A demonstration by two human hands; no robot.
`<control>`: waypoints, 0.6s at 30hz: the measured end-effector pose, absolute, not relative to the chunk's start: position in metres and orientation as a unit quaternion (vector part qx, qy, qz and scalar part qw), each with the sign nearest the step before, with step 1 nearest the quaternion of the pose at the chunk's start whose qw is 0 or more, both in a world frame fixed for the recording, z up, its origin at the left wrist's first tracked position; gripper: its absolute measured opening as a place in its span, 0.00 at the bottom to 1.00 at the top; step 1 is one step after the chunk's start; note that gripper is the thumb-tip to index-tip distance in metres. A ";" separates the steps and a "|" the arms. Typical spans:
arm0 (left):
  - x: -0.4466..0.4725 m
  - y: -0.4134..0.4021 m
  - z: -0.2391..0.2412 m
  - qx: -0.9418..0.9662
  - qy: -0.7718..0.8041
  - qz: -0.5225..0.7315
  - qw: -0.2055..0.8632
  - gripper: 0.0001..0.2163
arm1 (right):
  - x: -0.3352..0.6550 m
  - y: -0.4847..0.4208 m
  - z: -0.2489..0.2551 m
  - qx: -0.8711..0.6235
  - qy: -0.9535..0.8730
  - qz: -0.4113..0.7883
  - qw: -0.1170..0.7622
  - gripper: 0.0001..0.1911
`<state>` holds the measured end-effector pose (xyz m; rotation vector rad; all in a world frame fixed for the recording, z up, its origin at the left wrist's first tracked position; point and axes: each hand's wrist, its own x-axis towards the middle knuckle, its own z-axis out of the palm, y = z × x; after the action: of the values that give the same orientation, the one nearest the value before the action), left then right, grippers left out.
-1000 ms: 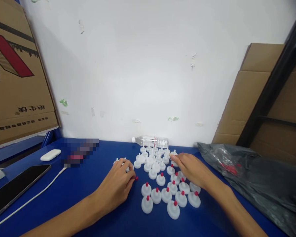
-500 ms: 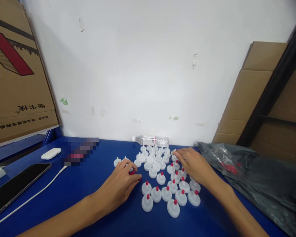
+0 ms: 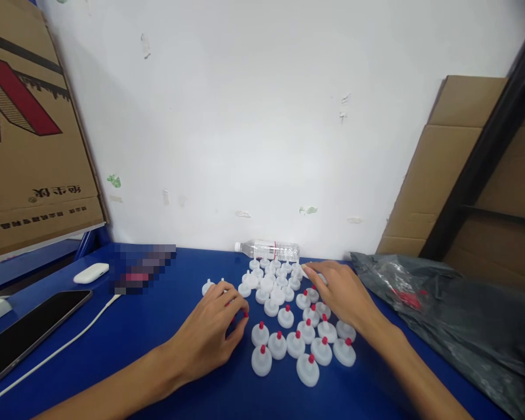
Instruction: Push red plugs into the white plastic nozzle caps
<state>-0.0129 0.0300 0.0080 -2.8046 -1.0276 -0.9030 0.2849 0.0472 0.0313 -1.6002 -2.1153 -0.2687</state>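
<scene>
Many translucent white spout caps [image 3: 271,307] stand spout-up on the blue table [image 3: 149,326]. The nearer ones carry small red tips [image 3: 262,349]; those farther back have bare white spouts. My left hand [image 3: 212,326] is curled low over the table left of the group, with a small red tip [image 3: 245,315] at its thumb and forefinger. More red shows beneath its fingers, partly hidden. At the back right of the group, my right hand [image 3: 339,290] pinches a white spout cap [image 3: 305,270] between thumb and fingertips. Its other fingers hide part of what lies below.
A clear plastic bottle [image 3: 269,250] lies against the wall behind the caps. On the left are a phone [image 3: 35,332], a white case [image 3: 91,273] and a white cable [image 3: 70,341]. A dark plastic bag [image 3: 459,315] with a clear bag of red pieces [image 3: 409,298] lies right.
My right hand has shifted slightly left with the white spout cap. My left hand's fingers have drawn back a little, bringing the red tip left and up.
</scene>
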 end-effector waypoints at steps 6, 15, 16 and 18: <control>-0.013 0.031 0.006 -0.883 -0.315 -0.347 -0.014 0.04 | 0.273 0.038 0.040 -0.540 -0.757 -0.116 0.349 0.17; -0.016 0.039 0.001 -0.870 -0.281 -0.403 -0.027 0.04 | 0.233 0.015 0.039 -0.420 -0.839 -0.021 0.345 0.16; -0.016 0.039 0.001 -0.867 -0.276 -0.413 -0.029 0.04 | 0.230 0.014 0.038 -0.410 -0.846 -0.017 0.339 0.18; -0.016 0.038 0.002 -0.863 -0.266 -0.428 -0.031 0.04 | 0.225 0.012 0.034 -0.395 -0.857 -0.018 0.331 0.23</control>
<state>-0.0159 0.0380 0.0018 -2.7664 -0.8521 -1.3734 0.2247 0.0118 0.0343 -1.0337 -2.2398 -0.0468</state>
